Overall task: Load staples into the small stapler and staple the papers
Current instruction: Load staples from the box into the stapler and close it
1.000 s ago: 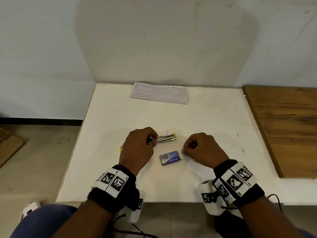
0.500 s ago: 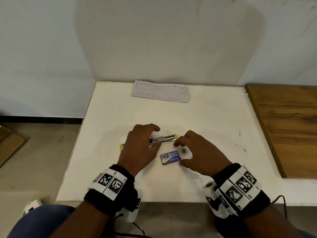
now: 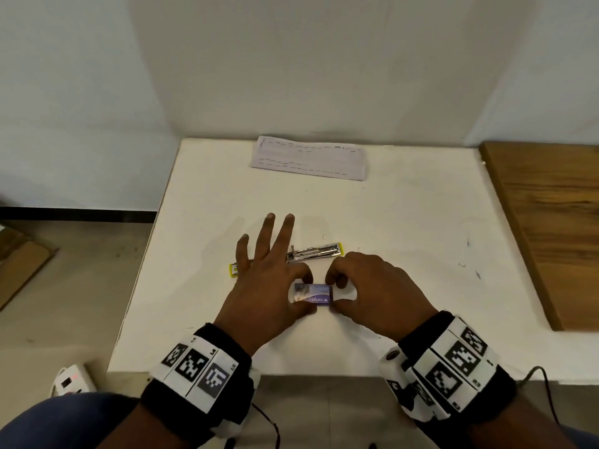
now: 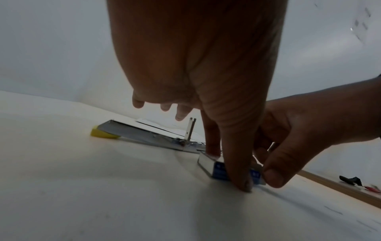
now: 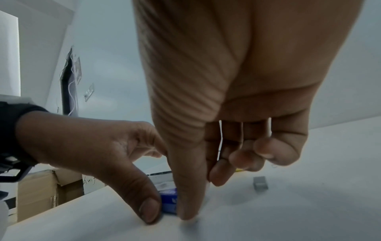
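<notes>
Pinching the small blue staple box [image 3: 312,294] between thumb and forefinger, the left hand [image 3: 265,286] holds the box's left end down on the white table [image 3: 405,222], while its other three fingers [image 3: 280,234] stretch straight forward. The right hand [image 3: 372,290] grips the box's right end, thumb on the near side and curled forefinger on the far side; its remaining fingers are folded toward the palm. The left wrist view confirms both thumbs planted on the table at the box's near edge, with the box flat between the two hands. The right wrist view shows a small grey block of staples [image 5: 260,183] lying loose on the table, just right of the box and apart from the right hand.

Behind the box, just beyond the left hand's knuckles, the small stapler [image 3: 314,252] lies swung open, its metal magazine running rightward and its yellow-tipped end [image 3: 234,270] poking out left of the left hand. Neither hand touches it. Farther behind the box, at the table's back edge, the papers [image 3: 309,162] lie flat. Right of the box, well apart, a wooden board [image 3: 551,222] adjoins the table.
</notes>
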